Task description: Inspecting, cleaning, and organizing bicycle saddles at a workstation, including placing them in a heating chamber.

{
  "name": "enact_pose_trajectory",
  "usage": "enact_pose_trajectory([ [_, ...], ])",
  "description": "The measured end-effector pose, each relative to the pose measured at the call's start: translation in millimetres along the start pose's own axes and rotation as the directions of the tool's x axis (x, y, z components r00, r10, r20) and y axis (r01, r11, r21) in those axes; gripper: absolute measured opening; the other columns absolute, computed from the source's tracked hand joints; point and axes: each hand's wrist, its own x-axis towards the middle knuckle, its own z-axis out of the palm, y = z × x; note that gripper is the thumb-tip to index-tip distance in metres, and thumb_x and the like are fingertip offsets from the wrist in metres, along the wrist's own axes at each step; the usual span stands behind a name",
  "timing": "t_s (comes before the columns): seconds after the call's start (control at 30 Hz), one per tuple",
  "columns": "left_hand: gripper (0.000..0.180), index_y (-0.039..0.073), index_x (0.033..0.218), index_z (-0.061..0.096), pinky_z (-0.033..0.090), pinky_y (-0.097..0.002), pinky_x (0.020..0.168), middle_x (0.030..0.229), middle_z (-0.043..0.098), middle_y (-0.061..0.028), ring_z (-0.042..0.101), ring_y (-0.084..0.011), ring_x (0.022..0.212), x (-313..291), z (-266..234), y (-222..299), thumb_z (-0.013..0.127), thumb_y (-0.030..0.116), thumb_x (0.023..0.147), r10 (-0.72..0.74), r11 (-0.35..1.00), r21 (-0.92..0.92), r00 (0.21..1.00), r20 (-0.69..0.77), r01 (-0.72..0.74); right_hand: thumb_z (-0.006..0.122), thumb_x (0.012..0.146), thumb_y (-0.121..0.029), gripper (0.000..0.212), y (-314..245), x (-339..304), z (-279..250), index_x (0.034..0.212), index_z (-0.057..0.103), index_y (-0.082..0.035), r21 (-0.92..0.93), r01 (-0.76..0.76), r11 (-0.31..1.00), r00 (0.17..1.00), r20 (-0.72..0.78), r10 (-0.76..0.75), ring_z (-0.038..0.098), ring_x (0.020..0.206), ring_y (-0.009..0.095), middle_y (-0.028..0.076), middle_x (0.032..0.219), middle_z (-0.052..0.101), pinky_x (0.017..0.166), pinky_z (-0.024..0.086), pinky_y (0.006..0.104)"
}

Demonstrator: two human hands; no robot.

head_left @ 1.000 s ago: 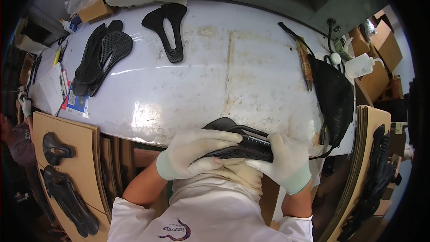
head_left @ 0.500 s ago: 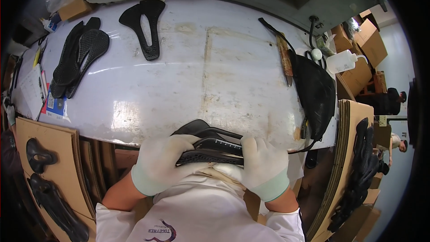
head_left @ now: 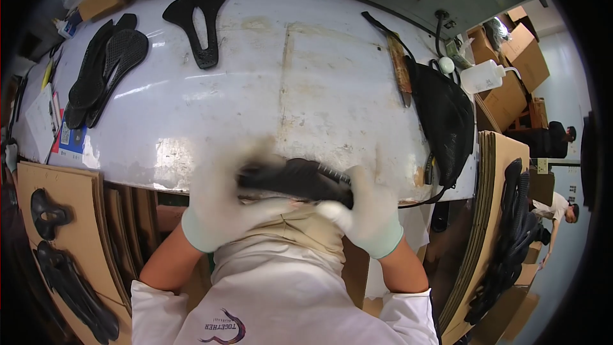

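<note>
A black bicycle saddle [head_left: 287,179] is held level in front of my body at the table's near edge, with a marked rail along its right part. My right hand [head_left: 373,207], in a white glove with a mint cuff, is closed on the saddle's right end. At the left end is my left hand [head_left: 217,198], gloved the same way. Its thumb lies low along the saddle, while its fingers are smeared by motion above it, so their grip is unclear. The saddle's left end is blurred too.
Black saddle parts [head_left: 121,57] lie at the table's left, another saddle [head_left: 201,22] at the back. On the right are a black bag [head_left: 444,121], a wooden-handled tool [head_left: 401,73] and a white squeeze bottle [head_left: 483,77]. Cardboard stacks with saddles flank me [head_left: 70,211]. People are far right.
The saddle has turned in my hands, so its open lattice side no longer faces me. My left fingers have lifted upward in a blur. The view has shifted slightly.
</note>
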Motion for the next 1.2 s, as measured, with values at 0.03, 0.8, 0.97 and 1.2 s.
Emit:
enact_pose_trajectory([
  [0.03, 0.115, -0.001, 0.158, 0.036, 0.053, -0.0410, 0.104, 0.130, 0.068, -0.0153, 0.068, -0.0266, 0.118, 6, -6, -3, 0.101, 0.018, 0.064, -0.103, 0.978, -0.172, 0.990, 0.094, 0.118, 0.058, 0.096, -0.074, 0.084, 12, -3, 2, 0.121, 0.062, 0.006, 0.233, -0.149, 0.961, 0.984, 0.135, 0.120, 0.075, 0.083, 0.038, 0.021, 0.099, 0.074, 0.072, 0.059, 0.0454],
  [0.8, 0.113, 0.002, 0.166, -0.011, 0.039, -0.0516, 0.122, 0.166, 0.027, -0.0332, 0.047, -0.0374, 0.147, -42, 49, 14, 0.052, -0.002, 0.073, 0.016, 0.767, -0.626, 0.971, 0.240, 0.142, 0.029, 0.096, -0.089, 0.110, -18, -20, 71, 0.150, 0.046, 0.005, 0.912, -0.402, -0.078, 0.915, 0.395, -0.086, 0.063, 0.089, 0.013, 0.006, 0.101, 0.066, 0.079, 0.052, 0.0289],
  [0.97, 0.118, 0.012, 0.167, -0.013, 0.041, -0.0550, 0.121, 0.164, 0.031, -0.0317, 0.053, -0.0402, 0.141, -38, 39, 27, 0.053, -0.005, 0.071, -0.226, 0.555, -0.780, 0.955, 0.195, 0.290, 0.051, 0.096, -0.081, 0.106, -21, -20, 48, 0.152, 0.043, 0.008, 0.925, -0.364, -0.110, 0.917, 0.335, -0.215, 0.059, 0.065, 0.010, 0.006, 0.085, 0.066, 0.070, 0.052, 0.0228],
  [1.2, 0.120, 0.015, 0.167, -0.017, 0.039, -0.0599, 0.121, 0.168, 0.020, -0.0296, 0.044, -0.0468, 0.148, -41, 44, 14, 0.052, -0.004, 0.071, -0.080, 0.695, -0.709, 0.993, 0.086, 0.118, 0.068, 0.099, -0.047, 0.085, -20, -23, 36, 0.161, 0.030, -0.002, 0.760, -0.580, -0.293, 0.806, 0.483, -0.341, 0.039, 0.033, 0.011, 0.004, 0.061, 0.053, 0.040, 0.038, 0.0255],
])
